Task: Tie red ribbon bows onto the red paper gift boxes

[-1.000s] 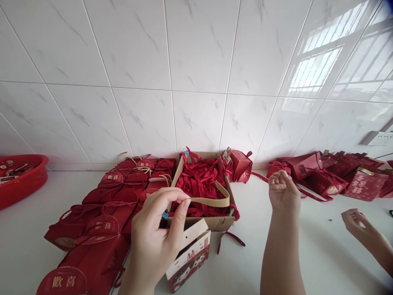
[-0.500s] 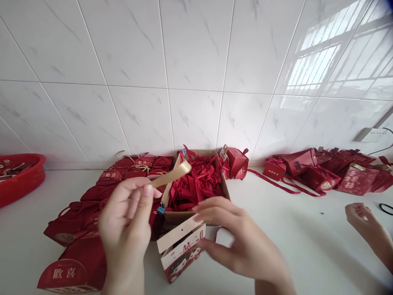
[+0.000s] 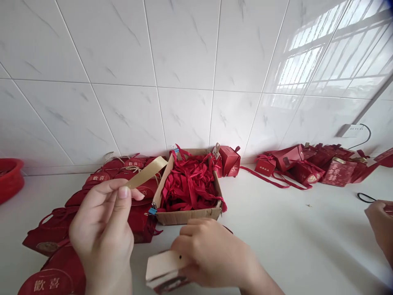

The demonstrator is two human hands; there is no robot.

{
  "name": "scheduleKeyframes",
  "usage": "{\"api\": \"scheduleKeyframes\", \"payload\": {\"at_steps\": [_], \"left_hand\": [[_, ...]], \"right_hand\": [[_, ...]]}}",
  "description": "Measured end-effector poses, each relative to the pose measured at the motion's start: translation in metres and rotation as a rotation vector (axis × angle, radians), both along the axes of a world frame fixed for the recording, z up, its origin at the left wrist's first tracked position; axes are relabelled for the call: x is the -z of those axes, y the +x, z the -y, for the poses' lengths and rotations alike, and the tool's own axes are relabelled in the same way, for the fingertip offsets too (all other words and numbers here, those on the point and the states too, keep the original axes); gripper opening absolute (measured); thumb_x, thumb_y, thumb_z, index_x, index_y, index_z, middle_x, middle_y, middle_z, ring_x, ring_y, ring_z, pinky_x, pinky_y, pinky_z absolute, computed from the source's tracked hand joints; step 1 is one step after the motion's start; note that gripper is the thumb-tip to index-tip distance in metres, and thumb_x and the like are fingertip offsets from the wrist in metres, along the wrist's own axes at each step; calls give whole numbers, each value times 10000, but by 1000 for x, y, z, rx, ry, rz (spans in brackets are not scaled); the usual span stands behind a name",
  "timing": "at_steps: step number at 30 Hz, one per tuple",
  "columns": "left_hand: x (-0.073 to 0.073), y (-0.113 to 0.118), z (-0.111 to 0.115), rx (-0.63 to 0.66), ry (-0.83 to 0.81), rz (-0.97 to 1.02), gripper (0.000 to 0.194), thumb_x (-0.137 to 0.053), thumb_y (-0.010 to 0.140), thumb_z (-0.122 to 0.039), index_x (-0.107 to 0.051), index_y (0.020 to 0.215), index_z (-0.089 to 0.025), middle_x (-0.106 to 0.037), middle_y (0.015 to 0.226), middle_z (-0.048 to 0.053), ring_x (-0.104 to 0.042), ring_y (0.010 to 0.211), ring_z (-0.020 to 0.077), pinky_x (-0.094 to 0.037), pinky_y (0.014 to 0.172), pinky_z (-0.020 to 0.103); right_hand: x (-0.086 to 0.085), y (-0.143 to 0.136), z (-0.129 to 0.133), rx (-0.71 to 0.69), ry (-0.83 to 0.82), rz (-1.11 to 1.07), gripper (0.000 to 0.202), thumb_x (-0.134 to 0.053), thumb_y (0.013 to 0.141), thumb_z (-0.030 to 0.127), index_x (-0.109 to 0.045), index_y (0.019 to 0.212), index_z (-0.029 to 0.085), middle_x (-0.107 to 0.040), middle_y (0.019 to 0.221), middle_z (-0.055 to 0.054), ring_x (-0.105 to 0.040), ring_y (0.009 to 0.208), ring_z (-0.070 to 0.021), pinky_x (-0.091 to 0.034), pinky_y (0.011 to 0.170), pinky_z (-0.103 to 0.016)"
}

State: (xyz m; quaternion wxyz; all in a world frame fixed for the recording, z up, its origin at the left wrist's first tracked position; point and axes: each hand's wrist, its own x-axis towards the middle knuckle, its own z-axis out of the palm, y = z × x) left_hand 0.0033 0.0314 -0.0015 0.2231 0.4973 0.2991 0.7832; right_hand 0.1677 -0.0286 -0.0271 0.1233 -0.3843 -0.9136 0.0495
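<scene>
Between its thumb and forefinger my left hand [image 3: 104, 233] pinches a gold ribbon [image 3: 149, 172], whose loop points up and to the right. My right hand [image 3: 211, 252] is curled round the right end of a small cream and red gift box [image 3: 164, 264]. The top flap of that box has a small dark hole, and its lower part is cut off by the frame. Just beyond my right hand stands an open cardboard box [image 3: 187, 216] filled with red ribbons [image 3: 190, 180].
Stacked red gift boxes [image 3: 46, 237] lie on the left, beside a red basin [image 3: 9, 180]. More red boxes [image 3: 307, 170] line the wall at right, with a black loop [image 3: 365, 198] near them. Another person's hand [image 3: 379, 221] holds something red at the right edge.
My right hand has closed on the gift box, which has shifted down and tilted. The view has turned right. The other person's hand, formerly with nothing visible in it, now holds something red.
</scene>
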Motion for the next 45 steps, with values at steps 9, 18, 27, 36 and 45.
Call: {"api": "scheduleKeyframes", "payload": {"at_steps": [9,18,27,36,45], "left_hand": [[-3,1,6,-23,-58,-6,118,-668,753,-225,-642,832,-141,-627,637,-7,-587,634,134,-441,660,268],[-3,0,3,-1,-28,-7,131,-690,729,-199,-652,830,-125,-644,620,-4,-599,598,135,-441,628,270],[-1,-4,1,39,-54,-20,150,-698,748,-256,-643,823,-138,-622,647,-5,-583,643,124,-436,647,256],[-2,-7,3,-12,-182,80,201,-744,659,-318,-677,798,-189,-632,625,4,-585,665,171,-420,655,285],[16,-12,-19,-106,-187,-48,149,-686,691,-410,-662,720,-265,-601,542,13,-555,582,218,-412,570,346]], "right_hand": [[14,-1,29,-116,222,10,180,-552,841,127,-490,687,197,-528,602,37,-406,549,-104,-256,476,-260],[-9,-2,18,140,-133,176,124,-621,803,295,-600,822,175,-667,845,-23,-607,741,-191,-399,586,-297],[3,83,-20,314,-73,-756,217,-518,884,336,-667,885,179,-695,932,-46,-629,904,-170,-480,797,-274],[149,222,-112,1452,167,-945,266,-545,912,330,-582,1090,135,-603,1077,-69,-602,930,-180,-518,809,-376],[179,265,-178,1708,102,-618,343,-556,906,320,-534,1204,153,-537,1233,-98,-553,1082,-231,-477,907,-456]]}}
